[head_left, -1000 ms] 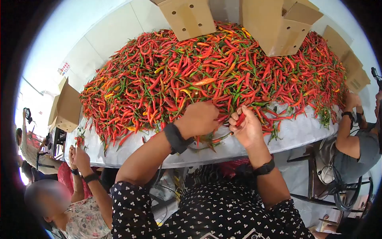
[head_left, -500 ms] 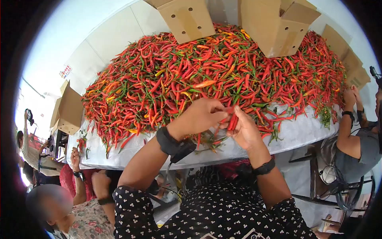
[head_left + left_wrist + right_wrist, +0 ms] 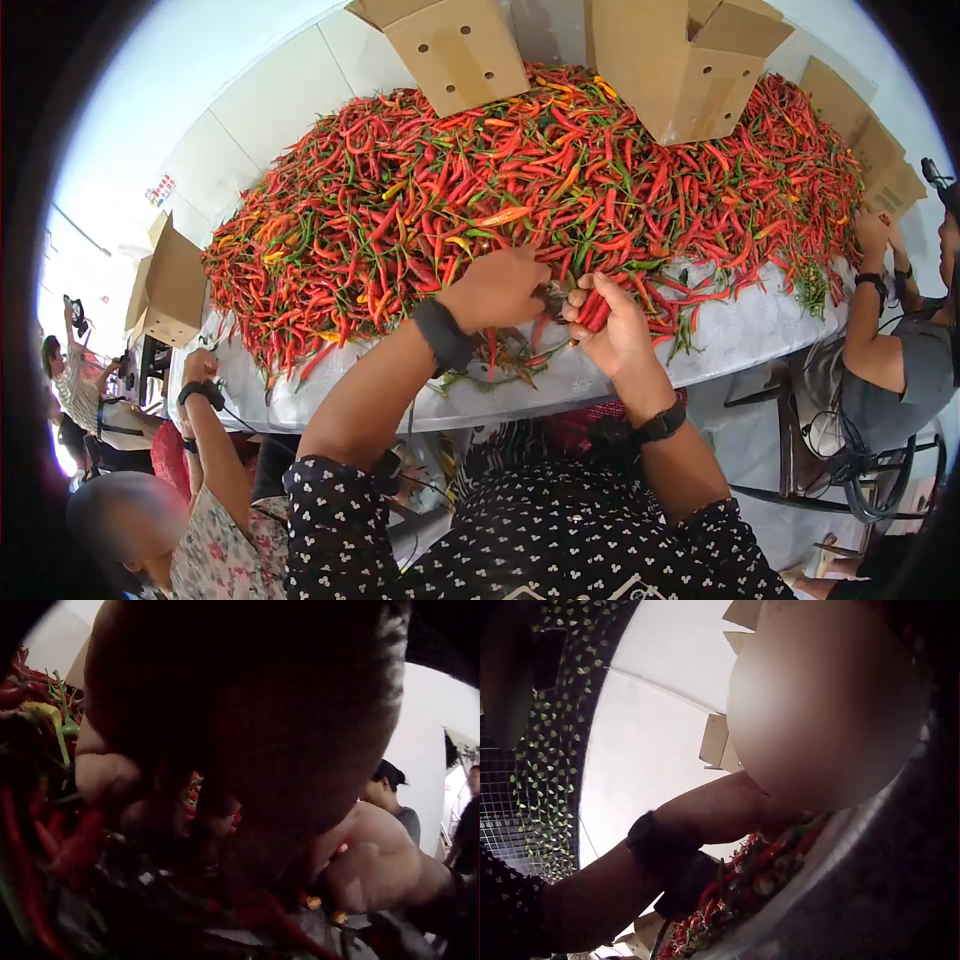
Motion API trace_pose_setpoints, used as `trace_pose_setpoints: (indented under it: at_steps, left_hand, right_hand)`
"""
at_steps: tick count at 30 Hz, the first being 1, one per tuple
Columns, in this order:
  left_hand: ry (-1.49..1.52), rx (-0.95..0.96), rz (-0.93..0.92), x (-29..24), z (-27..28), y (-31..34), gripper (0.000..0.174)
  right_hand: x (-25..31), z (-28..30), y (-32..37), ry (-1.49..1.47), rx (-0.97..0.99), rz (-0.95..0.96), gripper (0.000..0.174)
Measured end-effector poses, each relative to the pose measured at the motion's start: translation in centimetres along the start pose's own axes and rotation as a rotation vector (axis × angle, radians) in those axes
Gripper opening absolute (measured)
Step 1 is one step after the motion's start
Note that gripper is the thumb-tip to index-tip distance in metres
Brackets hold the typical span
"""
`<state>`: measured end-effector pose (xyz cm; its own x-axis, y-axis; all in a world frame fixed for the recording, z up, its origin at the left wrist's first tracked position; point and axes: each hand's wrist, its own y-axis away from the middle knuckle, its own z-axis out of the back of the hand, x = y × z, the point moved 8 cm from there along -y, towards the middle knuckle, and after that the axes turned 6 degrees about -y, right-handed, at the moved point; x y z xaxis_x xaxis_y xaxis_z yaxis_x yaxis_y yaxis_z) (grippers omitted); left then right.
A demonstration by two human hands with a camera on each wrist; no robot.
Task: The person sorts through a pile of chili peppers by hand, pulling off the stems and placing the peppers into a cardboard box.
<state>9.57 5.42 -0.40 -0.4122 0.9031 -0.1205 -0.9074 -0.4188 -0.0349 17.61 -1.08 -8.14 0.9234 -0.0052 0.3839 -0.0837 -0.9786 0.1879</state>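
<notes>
A large heap of red chilies point(image 3: 400, 215), mixed with some green and yellow ones, covers the table. My right hand point(image 3: 622, 335) grips a few red chilies point(image 3: 594, 311), palm turned up, over the front edge of the heap. Just beside it, my left hand point(image 3: 495, 290) reaches down into the chilies with its fingers bent. In the left wrist view the dark left hand point(image 3: 247, 727) hangs close over loose chilies point(image 3: 75, 840); I cannot tell whether its fingertips hold one. The right wrist view is mostly blurred over the hand.
Two cardboard boxes point(image 3: 455, 60) point(image 3: 680, 75) stand at the back on the heap. Another box point(image 3: 170, 285) is at the left end. A person point(image 3: 225, 520) sits at the left, another point(image 3: 900, 370) at the right. The pale plastic-covered table edge point(image 3: 500, 402) runs in front of me.
My left hand went to the right hand with a red chili between its fingers, then moved back to the heap. The right hand keeps hold of its chilies.
</notes>
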Motion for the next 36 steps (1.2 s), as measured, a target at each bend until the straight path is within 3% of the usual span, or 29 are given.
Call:
trace_pose_setpoints:
  at_steps: [4, 6, 7, 9, 12, 15, 22, 28, 31, 34, 36]
  left_hand:
    - [0.002, -0.014, -0.119, 0.8, 0.4, 1.2, 0.020]
    - [0.304, -0.065, -0.002, 2.2, 1.3, 1.9, 0.017]
    - [0.304, -0.064, 0.000, 2.2, 1.6, 2.1, 0.017]
    - [0.787, -0.040, 0.283, 4.2, 0.9, 2.9, 0.016]
    - [1.035, 0.026, 0.414, 4.6, -0.1, 3.3, 0.014]
    - [1.256, 0.001, 0.413, 3.9, -0.3, 3.1, 0.015]
    - [1.252, 0.090, 0.328, 0.8, -0.5, 2.2, 0.015]
    - [1.076, -0.002, 0.336, 0.5, 0.5, 2.2, 0.014]
    - [0.901, -0.098, 0.224, 0.5, 1.1, 1.9, 0.014]
    - [0.983, -0.005, 0.276, 0.5, 0.4, 2.0, 0.015]
    - [1.289, 0.145, 0.331, 0.5, -1.6, 2.1, 0.016]
  right_hand:
    - [0.1, 0.0, 0.0, 0.020, 0.001, 0.016, 0.018]
    - [0.1, -0.4, 0.2, 0.062, 0.022, 0.025, 0.015]
    - [0.0, -0.5, 0.2, 0.061, 0.022, 0.024, 0.015]
    - [-0.2, -0.9, 0.2, 0.158, 0.055, 0.025, 0.013]
    - [-0.5, -1.4, 0.3, 0.316, 0.054, -0.019, 0.011]
    - [-0.8, -1.3, 0.4, 0.383, 0.031, -0.027, 0.012]
    - [-0.5, -2.0, 0.7, 0.407, 0.058, 0.008, 0.018]
    - [-0.7, -1.8, 0.9, 0.409, 0.051, -0.026, 0.013]
    - [-0.6, -2.0, 1.0, 0.411, 0.041, 0.007, 0.012]
    - [-0.5, -2.1, 1.0, 0.431, 0.097, 0.022, 0.016]
    - [-0.5, -2.2, 1.0, 0.442, 0.145, 0.033, 0.014]
